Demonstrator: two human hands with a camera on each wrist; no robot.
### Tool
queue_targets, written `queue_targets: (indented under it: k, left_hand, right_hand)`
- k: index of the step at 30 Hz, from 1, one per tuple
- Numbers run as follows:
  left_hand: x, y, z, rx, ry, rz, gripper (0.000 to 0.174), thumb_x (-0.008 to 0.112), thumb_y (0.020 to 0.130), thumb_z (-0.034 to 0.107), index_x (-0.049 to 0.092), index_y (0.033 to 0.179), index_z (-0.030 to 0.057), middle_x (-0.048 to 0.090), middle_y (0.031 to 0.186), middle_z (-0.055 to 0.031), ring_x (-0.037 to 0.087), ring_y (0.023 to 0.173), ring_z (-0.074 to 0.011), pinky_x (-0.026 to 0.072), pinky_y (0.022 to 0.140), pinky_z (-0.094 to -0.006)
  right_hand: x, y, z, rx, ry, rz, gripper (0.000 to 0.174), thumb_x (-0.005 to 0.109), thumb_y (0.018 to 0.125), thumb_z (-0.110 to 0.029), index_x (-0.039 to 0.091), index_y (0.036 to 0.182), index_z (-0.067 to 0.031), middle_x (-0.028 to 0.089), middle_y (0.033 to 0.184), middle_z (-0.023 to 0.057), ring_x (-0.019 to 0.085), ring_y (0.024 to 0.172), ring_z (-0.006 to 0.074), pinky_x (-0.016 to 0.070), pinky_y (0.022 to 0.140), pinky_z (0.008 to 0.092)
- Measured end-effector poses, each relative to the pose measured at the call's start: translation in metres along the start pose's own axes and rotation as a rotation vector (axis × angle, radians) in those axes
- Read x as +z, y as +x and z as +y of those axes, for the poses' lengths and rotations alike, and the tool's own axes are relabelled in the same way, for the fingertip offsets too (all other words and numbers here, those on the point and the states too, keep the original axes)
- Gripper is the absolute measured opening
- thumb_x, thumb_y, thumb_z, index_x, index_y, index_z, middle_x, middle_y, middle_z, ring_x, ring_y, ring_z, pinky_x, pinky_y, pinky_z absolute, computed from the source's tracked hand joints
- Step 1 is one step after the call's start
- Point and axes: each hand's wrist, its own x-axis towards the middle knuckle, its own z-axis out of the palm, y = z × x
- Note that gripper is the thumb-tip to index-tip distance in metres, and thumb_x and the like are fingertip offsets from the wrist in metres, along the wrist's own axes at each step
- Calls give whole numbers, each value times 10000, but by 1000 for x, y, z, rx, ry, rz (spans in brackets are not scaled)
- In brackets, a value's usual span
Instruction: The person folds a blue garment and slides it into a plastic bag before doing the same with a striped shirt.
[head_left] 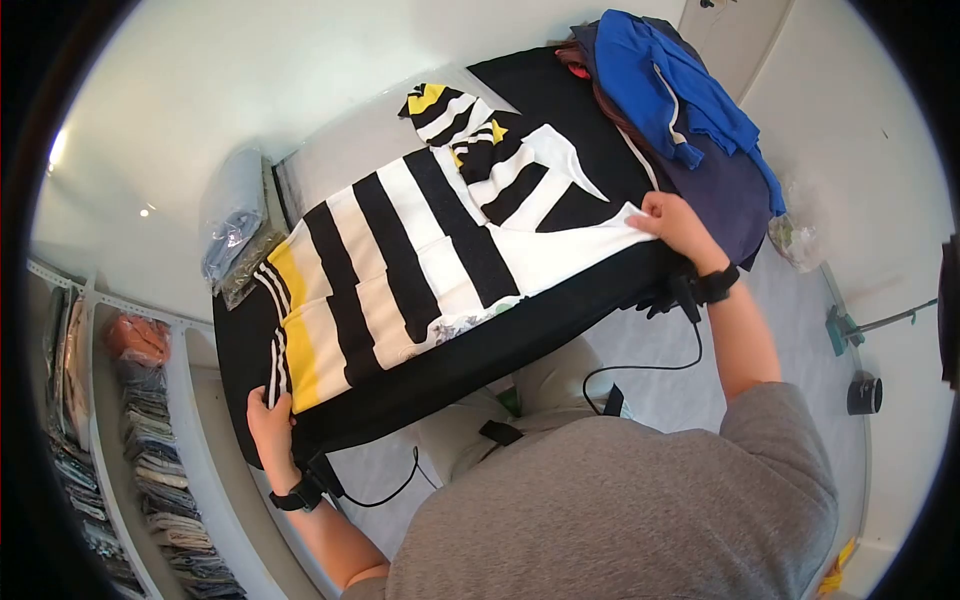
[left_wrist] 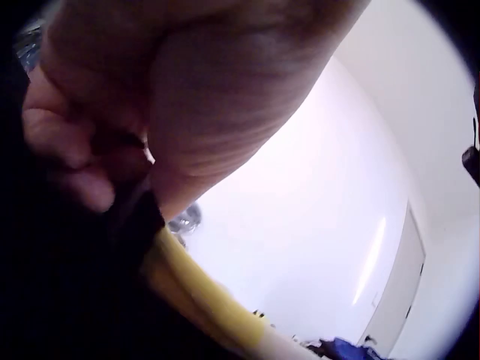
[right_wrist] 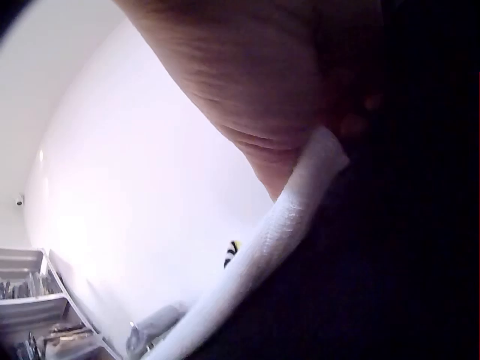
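Two hands: left hand, right hand pinch striped jersey ends.

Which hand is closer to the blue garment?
Right. The right hand pinches the white edge of the striped jersey just below the blue garment; the left hand grips its far yellow end.

Left fingers blurred, shelved clothes indistinct

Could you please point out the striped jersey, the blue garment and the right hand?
striped jersey point(head_left: 400, 250): head view, a stripe mid-body.
blue garment point(head_left: 665, 85): head view, its crumpled middle.
right hand point(head_left: 680, 228): head view, back of the hand.
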Motion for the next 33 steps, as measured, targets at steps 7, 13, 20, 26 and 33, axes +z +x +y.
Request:
queue_targets:
  k: [7, 13, 20, 26, 33]
  left_hand:
    - [-14, 1, 50, 190, 186, 78, 495, 707, 811, 210, 482, 1204, 8, 559, 810, -73, 525, 733, -141, 446, 672, -284]
    - [1, 5, 208, 658, 91, -213, 314, 625, 861, 111, 532, 1150, 31, 588, 920, -80, 550, 801, -148, 442, 703, -264]
    - [146, 66, 321, 830, 275, -531, 353, 623, 867, 216, 538, 1163, 41, 633, 952, -102, 606, 813, -181, 492, 722, -306]
    - [287, 97, 337, 799, 492, -526, 545, 679, 773, 434, 589, 1046, -28, 644, 979, -216, 613, 958, -350, 491, 816, -401]
    - [301, 114, 327, 818, 307, -458, 239, 635, 755, 206, 595, 810, -23, 640, 839, -223, 619, 826, -375, 482, 706, -414]
  right_hand:
    - [-3, -19, -22, -12, -158, 123, 277, 739, 726, -188, 591, 909, -43, 555, 748, 82, 526, 659, 216, 442, 597, 337]
    - [15, -19, -9, -287, 132, 269, 247, 665, 746, -47, 633, 990, -44, 604, 915, 83, 567, 852, 241, 455, 764, 323]
    - [21, -24, -10, -187, 146, 339, 412, 684, 692, -47, 605, 1096, -64, 625, 921, 70, 567, 835, 238, 477, 750, 332]
    - [17, -23, -7, -210, 128, 326, 375, 682, 696, -51, 628, 1066, -59, 613, 906, 69, 566, 853, 220, 470, 769, 315]
    - [17, -20, -3, -250, 133, 337, 349, 665, 694, -52, 628, 1041, -61, 605, 857, 70, 565, 852, 240, 461, 755, 320]
